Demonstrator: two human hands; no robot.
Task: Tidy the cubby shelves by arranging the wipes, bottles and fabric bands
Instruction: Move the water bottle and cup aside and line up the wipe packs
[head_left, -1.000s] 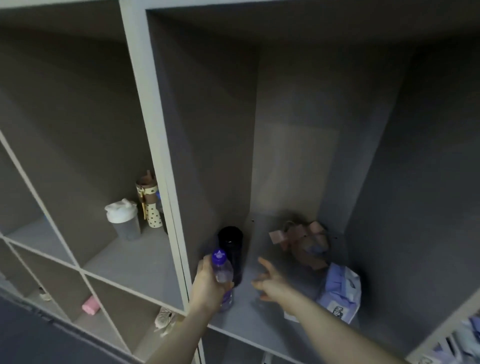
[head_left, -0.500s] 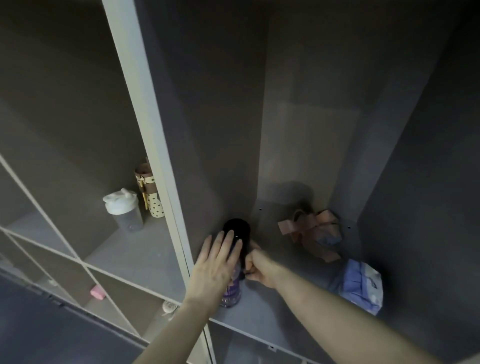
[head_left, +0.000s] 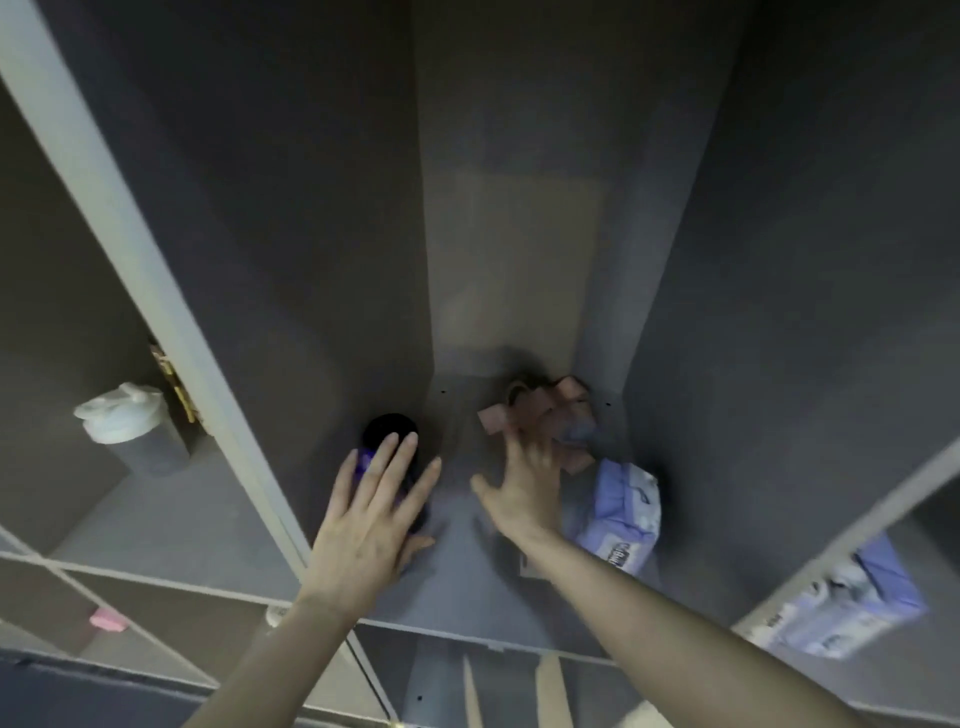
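Inside the cubby shelf (head_left: 467, 587), the wipes pack (head_left: 621, 512) lies right, fabric bands (head_left: 540, 421) at the back, bottles (head_left: 389, 441) left. The left hand (head_left: 371, 519), fingers straight, rests on the bottles; the right hand (head_left: 522, 488), fingers spread, reaches the bands. Gathering them probably comes next.

No text can be read; the wipes pack (head_left: 621, 512) in the middle cubby bears a dark printed logo near its lower end, too blurred to make out; the second wipes pack (head_left: 847, 605) at lower right shows small print, equally illegible.
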